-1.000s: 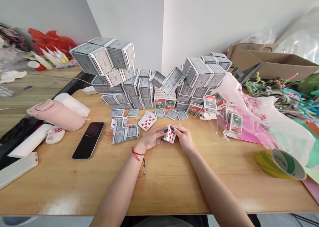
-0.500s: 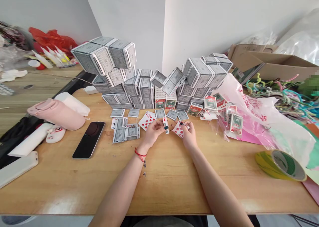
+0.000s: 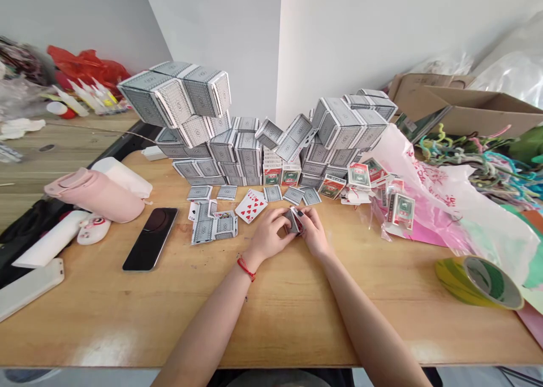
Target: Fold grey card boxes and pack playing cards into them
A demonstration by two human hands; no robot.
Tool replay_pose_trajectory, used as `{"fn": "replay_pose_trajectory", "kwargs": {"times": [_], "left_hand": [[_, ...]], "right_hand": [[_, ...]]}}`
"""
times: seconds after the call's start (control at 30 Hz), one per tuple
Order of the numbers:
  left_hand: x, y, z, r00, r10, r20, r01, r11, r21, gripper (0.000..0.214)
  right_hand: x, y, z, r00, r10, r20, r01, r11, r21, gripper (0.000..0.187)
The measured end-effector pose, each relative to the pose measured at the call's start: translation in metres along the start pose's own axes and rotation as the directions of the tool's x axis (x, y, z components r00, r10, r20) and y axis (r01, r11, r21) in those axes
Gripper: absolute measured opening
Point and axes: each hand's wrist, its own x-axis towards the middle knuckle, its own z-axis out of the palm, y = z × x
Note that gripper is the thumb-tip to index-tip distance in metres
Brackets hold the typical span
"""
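Note:
Both hands meet over the middle of the table around folded playing cards point(image 3: 294, 222), whose grey backs and some red show between the fingers. My left hand point(image 3: 271, 232) is closed on their left side, and my right hand point(image 3: 313, 230) grips the right side. How the cards fit together is partly hidden by the fingers. Just beyond my left hand lie loose playing cards point(image 3: 250, 207) face up, hearts showing. Several grey-backed cards point(image 3: 292, 194) lie in a row past the hands. Left of them is a cluster of folded cards point(image 3: 214, 224).
Stacked blocks of folded cards point(image 3: 176, 95) rise along the back. Card boxes point(image 3: 358, 175) and a plastic bag point(image 3: 428, 177) sit at the right, with a tape roll point(image 3: 479, 282) nearer me. On the left are a phone point(image 3: 150, 240) and a pink bottle point(image 3: 95, 194).
My hands have come together. The folded card from my left hand and the heart card from my right are now joined or pressed against each other, grey backs facing up.

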Motion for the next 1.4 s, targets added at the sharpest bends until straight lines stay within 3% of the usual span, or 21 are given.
{"fn": "replay_pose_trajectory", "kwargs": {"times": [0.1,0.37,0.6,0.93,1.4], "left_hand": [[-0.0003,0.0004,-0.0006,1.0,-0.021,-0.004,0.021,1.0,0.003,0.008],[-0.0007,-0.0001,-0.0002,0.999,-0.031,-0.014,0.031,1.0,0.001,0.007],[-0.0002,-0.0003,0.0007,1.0,-0.026,0.012,0.025,0.999,0.026,0.008],[0.0001,0.0001,0.0013,0.999,-0.013,0.042,0.012,0.999,0.032,0.012],[0.001,0.0029,-0.001,0.995,-0.058,0.077,0.055,0.998,0.038,0.011]], "right_hand": [[-0.0013,-0.0019,-0.0001,1.0,0.004,0.027,-0.006,0.998,0.055,0.023],[-0.0017,-0.004,-0.0001,0.991,-0.119,0.063,0.128,0.978,-0.163,0.029],[-0.003,-0.0008,0.0035,0.985,-0.151,0.088,0.162,0.977,-0.137,0.029],[-0.0058,0.0001,0.0052,0.965,-0.24,0.109,0.261,0.924,-0.278,0.036],[-0.0087,-0.002,0.0015,0.973,-0.097,0.209,0.146,0.962,-0.231,0.043]]}}
